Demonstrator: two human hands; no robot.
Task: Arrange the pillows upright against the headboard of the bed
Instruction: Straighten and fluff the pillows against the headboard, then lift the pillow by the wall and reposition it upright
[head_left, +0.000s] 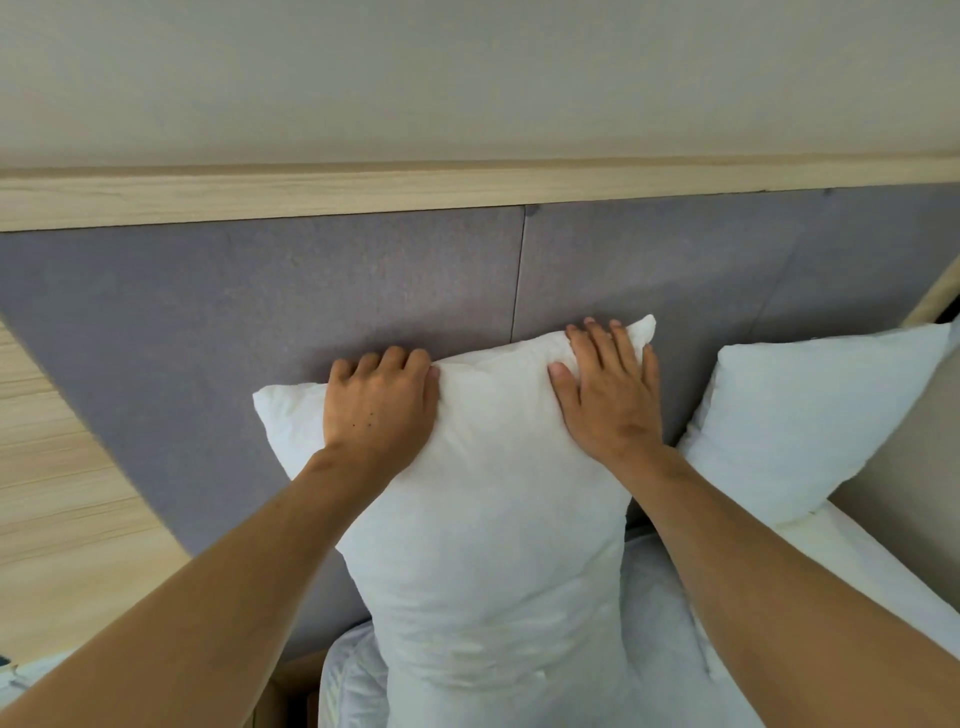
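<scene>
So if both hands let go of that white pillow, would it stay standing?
Probably it slumps: the pillow looks soft and creased under the left hand and right hand. Leaning on the headboard should help.

Single head-worn wide-angle view, looking forward and down at the head of the bed.

The camera sits close above the forearms, facing the grey padded headboard (363, 291) almost square on, its wooden top rail (467, 189) bowed by the lens. The near pillow (493, 493) fills the centre; no second view shares the scene.
</scene>
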